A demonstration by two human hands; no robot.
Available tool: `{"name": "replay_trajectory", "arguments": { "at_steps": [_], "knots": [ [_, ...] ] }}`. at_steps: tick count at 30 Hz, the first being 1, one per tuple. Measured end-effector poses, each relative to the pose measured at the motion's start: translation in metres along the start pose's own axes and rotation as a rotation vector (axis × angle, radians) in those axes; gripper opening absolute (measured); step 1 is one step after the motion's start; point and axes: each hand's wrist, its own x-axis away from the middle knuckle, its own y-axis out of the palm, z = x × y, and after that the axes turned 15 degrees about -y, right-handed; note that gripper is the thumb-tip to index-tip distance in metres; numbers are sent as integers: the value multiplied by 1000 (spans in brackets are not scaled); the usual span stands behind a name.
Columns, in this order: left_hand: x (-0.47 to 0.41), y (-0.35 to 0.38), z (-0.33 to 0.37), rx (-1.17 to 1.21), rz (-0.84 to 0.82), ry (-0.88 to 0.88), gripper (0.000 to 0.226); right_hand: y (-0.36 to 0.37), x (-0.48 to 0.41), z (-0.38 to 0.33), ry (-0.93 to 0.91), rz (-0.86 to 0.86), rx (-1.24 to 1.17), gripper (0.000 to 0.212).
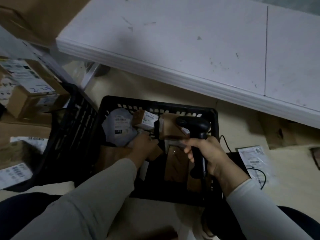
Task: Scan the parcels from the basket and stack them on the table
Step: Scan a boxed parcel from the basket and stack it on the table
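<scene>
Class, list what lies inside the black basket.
A grey mailing bag, a small labelled box and brown cardboard parcels. The left hand and scanner cover whatever lies beneath.

The left arm [97, 196], in a grey sleeve, runs from the lower left toward the frame's centre. The left hand [143, 149] lies back-up, its fingertips blurred and their hold unclear. Right of centre, the right hand [207, 153] curls round the scanner [192, 122] handle, its white-sleeved forearm [256, 205] leading off lower right.
</scene>
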Motion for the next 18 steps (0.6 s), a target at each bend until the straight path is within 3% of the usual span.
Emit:
{"name": "replay_trajectory", "arguments": {
  "at_steps": [4,8,11,18],
  "knots": [
    [-16,19,36,357,-229,-71,8,-5,-13,1,10,15,-58,14],
    [-30,32,50,718,-429,-310,32,-7,-24,-1,-4,3,-58,13],
    [-36,39,50,769,-438,-339,31,-7,-26,0,-10,6,-77,13],
    [-50,39,42,721,-400,-328,58,-5,-22,-1,3,21,-97,11]
  ]
}}
